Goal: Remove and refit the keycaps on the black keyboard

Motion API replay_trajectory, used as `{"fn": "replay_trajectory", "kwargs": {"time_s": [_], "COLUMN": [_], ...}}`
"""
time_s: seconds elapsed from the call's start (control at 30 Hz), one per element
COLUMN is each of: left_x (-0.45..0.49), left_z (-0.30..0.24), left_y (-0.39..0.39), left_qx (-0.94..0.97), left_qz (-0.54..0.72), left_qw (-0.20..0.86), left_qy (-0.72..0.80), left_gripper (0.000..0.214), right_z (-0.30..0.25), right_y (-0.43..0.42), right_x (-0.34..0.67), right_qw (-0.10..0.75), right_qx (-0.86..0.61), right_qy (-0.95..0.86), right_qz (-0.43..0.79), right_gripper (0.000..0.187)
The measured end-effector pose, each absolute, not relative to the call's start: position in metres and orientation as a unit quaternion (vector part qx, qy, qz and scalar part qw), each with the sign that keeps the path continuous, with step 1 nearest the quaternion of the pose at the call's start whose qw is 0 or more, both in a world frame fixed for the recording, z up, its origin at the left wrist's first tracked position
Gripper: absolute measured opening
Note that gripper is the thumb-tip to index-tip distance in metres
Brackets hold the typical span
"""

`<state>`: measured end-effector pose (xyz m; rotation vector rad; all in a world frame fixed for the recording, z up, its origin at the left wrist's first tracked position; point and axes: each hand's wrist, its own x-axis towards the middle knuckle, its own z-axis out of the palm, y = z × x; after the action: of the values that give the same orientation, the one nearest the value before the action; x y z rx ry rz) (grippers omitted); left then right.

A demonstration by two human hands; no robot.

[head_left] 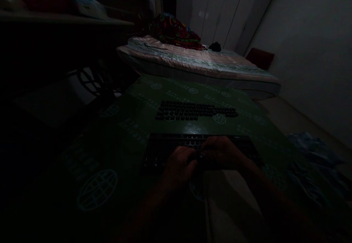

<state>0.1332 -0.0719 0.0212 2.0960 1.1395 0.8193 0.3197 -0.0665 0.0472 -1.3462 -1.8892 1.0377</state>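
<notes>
Green mat (154, 111) carries a black keyboard (165, 146), close in front of the person. Left hand (177, 168) & right hand (222, 151) meet over its middle keys (grip too dark to tell). Prob. best: steady the board w/ one hand and work slowly in this light.

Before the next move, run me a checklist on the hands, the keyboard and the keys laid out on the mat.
1. Left hand and right hand both over the keyboard: ok.
2. Anything held between the hands: cannot tell, too dark.
3. Rows of keys lie in order on the mat, apart from the keyboard: ok.
4. Keyboard lies flat on the mat: ok.
5. Light on the work: not ok, very dim.
</notes>
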Motion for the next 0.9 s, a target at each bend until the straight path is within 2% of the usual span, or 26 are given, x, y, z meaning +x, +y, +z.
{"fn": "replay_trajectory", "kwargs": {"time_s": [0.3,0.53,0.7,0.9], "left_x": [0.132,0.13,0.138,0.153], "left_z": [0.024,0.03,0.029,0.014], "left_y": [-0.071,-0.075,-0.066,-0.049], "left_qx": [0.833,0.864,0.876,0.879], "left_qz": [0.25,0.21,0.186,0.201], "left_qw": [0.273,0.233,0.192,0.196], "left_qy": [0.41,0.395,0.401,0.385], "left_gripper": [0.018,0.019,0.018,0.026], "right_z": [0.045,0.04,0.034,0.027], "right_y": [-0.065,-0.067,-0.072,-0.077], "right_x": [0.313,0.314,0.313,0.308], "right_qw": [0.257,0.281,0.263,0.274], "right_qx": [-0.503,-0.512,-0.54,-0.575], "right_qy": [-0.746,-0.756,-0.755,-0.734], "right_qz": [0.353,0.295,0.265,0.234], "right_gripper": [0.011,0.01,0.015,0.02]}}
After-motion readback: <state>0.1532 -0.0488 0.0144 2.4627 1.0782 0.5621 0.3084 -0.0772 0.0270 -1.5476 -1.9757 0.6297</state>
